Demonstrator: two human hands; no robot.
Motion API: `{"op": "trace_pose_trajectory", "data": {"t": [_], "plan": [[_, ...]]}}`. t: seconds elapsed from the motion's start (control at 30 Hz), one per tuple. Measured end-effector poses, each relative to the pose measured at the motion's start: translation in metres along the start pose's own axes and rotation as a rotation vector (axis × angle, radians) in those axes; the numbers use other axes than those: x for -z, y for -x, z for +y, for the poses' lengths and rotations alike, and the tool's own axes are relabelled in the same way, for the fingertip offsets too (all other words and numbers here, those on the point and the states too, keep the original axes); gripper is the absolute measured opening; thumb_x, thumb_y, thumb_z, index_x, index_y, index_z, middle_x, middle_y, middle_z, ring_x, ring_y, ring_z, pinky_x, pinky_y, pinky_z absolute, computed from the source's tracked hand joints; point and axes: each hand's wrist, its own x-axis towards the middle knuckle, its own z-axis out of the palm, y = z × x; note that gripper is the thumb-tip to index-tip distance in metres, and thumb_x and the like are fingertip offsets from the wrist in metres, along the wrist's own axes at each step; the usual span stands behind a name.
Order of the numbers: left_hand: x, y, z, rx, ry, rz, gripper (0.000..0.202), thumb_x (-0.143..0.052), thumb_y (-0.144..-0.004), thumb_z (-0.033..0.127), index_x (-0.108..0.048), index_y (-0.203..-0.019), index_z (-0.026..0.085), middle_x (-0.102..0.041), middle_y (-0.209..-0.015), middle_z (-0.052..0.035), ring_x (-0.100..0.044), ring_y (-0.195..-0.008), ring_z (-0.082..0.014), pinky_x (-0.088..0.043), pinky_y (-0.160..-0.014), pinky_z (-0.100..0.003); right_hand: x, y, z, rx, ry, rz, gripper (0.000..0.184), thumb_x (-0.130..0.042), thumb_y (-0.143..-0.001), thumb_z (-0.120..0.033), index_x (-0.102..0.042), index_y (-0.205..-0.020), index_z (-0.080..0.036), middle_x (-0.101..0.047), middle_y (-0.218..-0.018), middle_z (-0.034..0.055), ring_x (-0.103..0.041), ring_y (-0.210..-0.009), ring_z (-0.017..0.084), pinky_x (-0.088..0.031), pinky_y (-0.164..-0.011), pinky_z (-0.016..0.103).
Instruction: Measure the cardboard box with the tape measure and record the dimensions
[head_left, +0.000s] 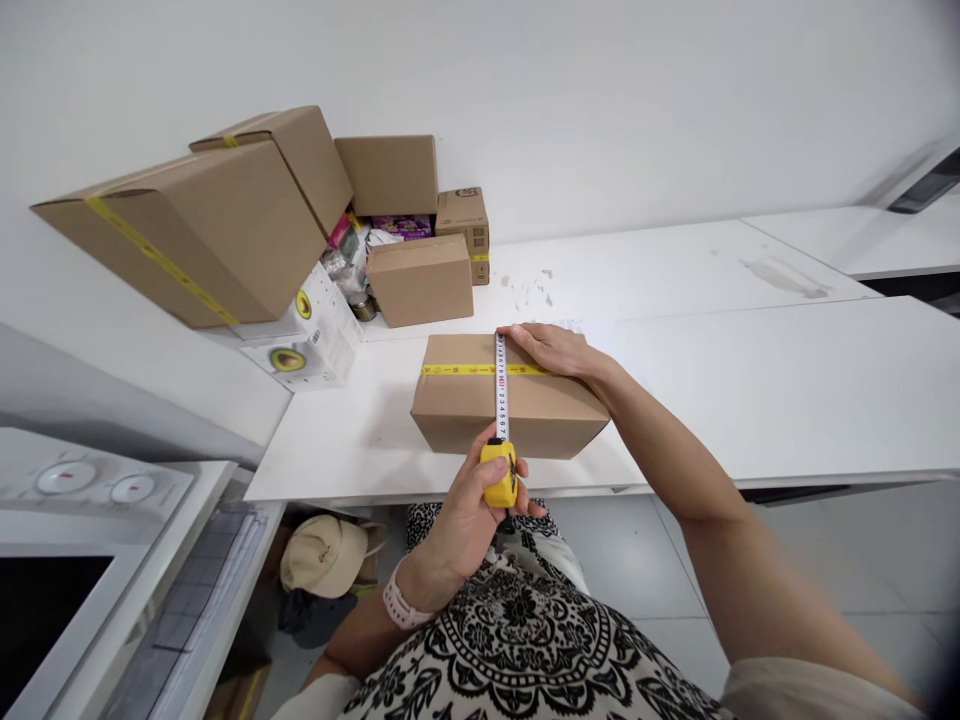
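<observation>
A closed cardboard box with a strip of yellow printed tape lies on the white table before me. My left hand is wrapped around the yellow tape measure just off the box's near side. Its white blade runs across the top of the box to the far edge and crosses the yellow strip. There my right hand presses the blade's end at the edge with its fingertips, while its palm rests on the box. Some of the right fingers are hidden behind the box.
On the left, large cardboard boxes stand stacked on white boxes with avocado pictures. Smaller cartons and packets stand at the back by the wall. A white appliance with knobs is at lower left. A beige cap lies under the table.
</observation>
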Motion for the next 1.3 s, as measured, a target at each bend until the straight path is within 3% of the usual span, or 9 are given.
{"op": "trace_pose_trajectory", "data": {"t": [0.47, 0.6, 0.7, 0.8, 0.93, 1.0, 1.07, 1.17, 1.3], "plan": [[0.0, -0.002, 0.001, 0.0, -0.006, -0.003, 0.06, -0.07, -0.083, 0.036, -0.041, -0.134, 0.024, -0.061, -0.091, -0.0002, -0.057, -0.063, -0.011, -0.056, -0.067, -0.031, -0.002, -0.001, 0.004, 0.014, -0.004, 0.011, 0.08, -0.011, -0.093, -0.079, -0.063, -0.136, -0.036, -0.07, -0.131, 0.0065, -0.063, -0.118, 0.039, -0.046, -0.1, 0.059], [0.002, -0.006, 0.002, 0.006, 0.004, -0.007, 0.057, -0.071, -0.081, 0.037, -0.042, -0.129, 0.023, -0.061, -0.09, -0.0002, -0.058, -0.064, -0.0112, -0.055, -0.062, -0.028, -0.003, -0.003, 0.005, 0.021, -0.022, 0.01, 0.074, -0.018, -0.094, -0.077, -0.062, -0.138, -0.035, -0.066, -0.138, 0.0056, -0.06, -0.124, 0.039, -0.044, -0.104, 0.06], [0.004, -0.006, 0.004, 0.018, 0.003, 0.002, 0.055, -0.072, -0.079, 0.037, -0.044, -0.124, 0.023, -0.062, -0.089, -0.0002, -0.058, -0.063, -0.0113, -0.054, -0.059, -0.027, 0.0, 0.001, 0.003, 0.103, -0.148, 0.023, 0.068, -0.028, -0.097, -0.073, -0.057, -0.144, -0.033, -0.056, -0.15, 0.0045, -0.054, -0.133, 0.035, -0.042, -0.111, 0.054], [0.011, 0.002, 0.012, -0.04, -0.013, 0.021, 0.05, -0.073, -0.079, 0.036, -0.047, -0.119, 0.023, -0.063, -0.09, -0.0006, -0.058, -0.064, -0.0115, -0.053, -0.058, -0.026, 0.01, 0.015, 0.006, 0.174, -0.277, 0.147, 0.067, -0.033, -0.098, -0.07, -0.052, -0.149, -0.031, -0.047, -0.157, 0.0054, -0.046, -0.141, 0.032, -0.039, -0.114, 0.051], [0.037, 0.013, 0.041, -0.357, -0.052, 0.148, 0.046, -0.078, -0.075, 0.035, -0.054, -0.113, 0.026, -0.067, -0.092, 0.0, -0.06, -0.065, -0.0118, -0.058, -0.066, -0.031, 0.017, 0.053, 0.027, 0.119, -0.335, 0.474, 0.062, -0.035, -0.099, -0.067, -0.051, -0.148, -0.033, -0.051, -0.154, 0.0067, -0.049, -0.139, 0.032, -0.042, -0.112, 0.053], [0.058, 0.012, 0.06, -0.516, -0.072, 0.278, 0.044, -0.08, -0.074, 0.035, -0.057, -0.11, 0.027, -0.067, -0.09, 0.0017, -0.062, -0.066, -0.0115, -0.059, -0.081, -0.038, 0.009, 0.073, 0.044, 0.045, -0.385, 0.598, 0.06, -0.037, -0.099, -0.066, -0.055, -0.145, -0.033, -0.056, -0.149, 0.008, -0.054, -0.135, 0.031, -0.045, -0.109, 0.053], [0.08, 0.004, 0.077, -0.601, -0.091, 0.387, 0.044, -0.08, -0.072, 0.037, -0.058, -0.108, 0.026, -0.068, -0.086, 0.0028, -0.062, -0.064, -0.0112, -0.057, -0.09, -0.043, -0.008, 0.091, 0.06, -0.057, -0.449, 0.629, 0.06, -0.04, -0.097, -0.068, -0.059, -0.141, -0.031, -0.06, -0.144, 0.0102, -0.057, -0.13, 0.032, -0.047, -0.108, 0.054], [0.105, -0.018, 0.087, -0.608, -0.106, 0.463, 0.043, -0.08, -0.068, 0.038, -0.058, -0.101, 0.022, -0.067, -0.079, 0.0029, -0.061, -0.059, -0.0112, -0.055, -0.09, -0.044, -0.041, 0.11, 0.073, -0.213, -0.549, 0.52, 0.065, -0.042, -0.095, -0.071, -0.064, -0.136, -0.026, -0.063, -0.141, 0.0118, -0.058, -0.129, 0.034, -0.049, -0.106, 0.056], [0.117, -0.045, 0.078, -0.509, -0.023, 0.433, 0.04, -0.08, -0.064, 0.037, -0.059, -0.094, 0.019, -0.066, -0.077, 0.0008, -0.06, -0.062, -0.0119, -0.053, -0.072, -0.031, -0.073, 0.121, 0.065, -0.252, -0.7, 0.306, 0.066, -0.033, -0.097, -0.072, -0.061, -0.141, -0.03, -0.062, -0.143, 0.0067, -0.058, -0.13, 0.033, -0.054, -0.101, 0.052]]}}
